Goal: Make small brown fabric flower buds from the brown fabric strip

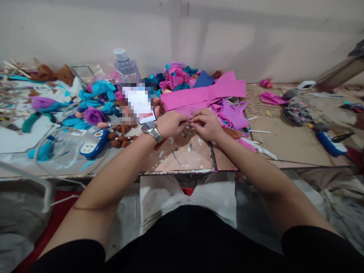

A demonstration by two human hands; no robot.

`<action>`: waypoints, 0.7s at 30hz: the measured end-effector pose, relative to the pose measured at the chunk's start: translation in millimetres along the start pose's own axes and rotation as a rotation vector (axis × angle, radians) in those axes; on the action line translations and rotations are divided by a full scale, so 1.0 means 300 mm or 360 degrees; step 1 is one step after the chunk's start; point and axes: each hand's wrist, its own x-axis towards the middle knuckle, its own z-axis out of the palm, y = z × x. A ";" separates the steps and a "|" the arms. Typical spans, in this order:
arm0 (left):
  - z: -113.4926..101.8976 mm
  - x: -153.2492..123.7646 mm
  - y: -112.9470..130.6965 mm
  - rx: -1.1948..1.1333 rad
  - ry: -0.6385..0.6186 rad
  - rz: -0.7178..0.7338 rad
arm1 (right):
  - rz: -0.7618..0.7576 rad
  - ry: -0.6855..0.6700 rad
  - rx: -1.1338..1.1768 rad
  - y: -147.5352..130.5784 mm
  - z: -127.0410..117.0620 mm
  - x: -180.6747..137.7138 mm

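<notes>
My left hand (172,124), a metal watch on its wrist, is closed in a pinch over the front of the table. Opposite it, my right hand (209,125) pinches too, the fingertips of both hands nearly meeting. What lies between them is too small and hidden to name. Just below the fingers shows part of a thin, round, ring-like thing (192,131). Directly behind my hands are pink crepe paper strips (203,94) and a crumpled purple paper piece (234,113). Left of my left hand are a phone (146,116) and brown crumpled paper balls (121,136).
A clear bottle (126,68) stands at the back. Blue-and-white tape-like holders (95,144) lie left and right. Purple and blue paper flowers (93,115) crowd the left. Cardboard (273,138) covers the right, with a dark pincushion-like bundle (295,112). A white cable hangs at lower left.
</notes>
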 end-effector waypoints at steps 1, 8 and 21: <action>0.003 0.001 -0.001 0.0032 0.0020 0.0007 | 0.0013 0.0011 0.0012 0.001 0.000 0.000; 0.021 0.006 -0.006 0.0106 0.0137 0.0066 | 0.0067 0.0032 0.0070 0.007 0.000 0.001; 0.036 0.010 -0.001 0.0094 0.0136 0.0096 | 0.0051 -0.0075 0.0089 0.004 0.007 0.002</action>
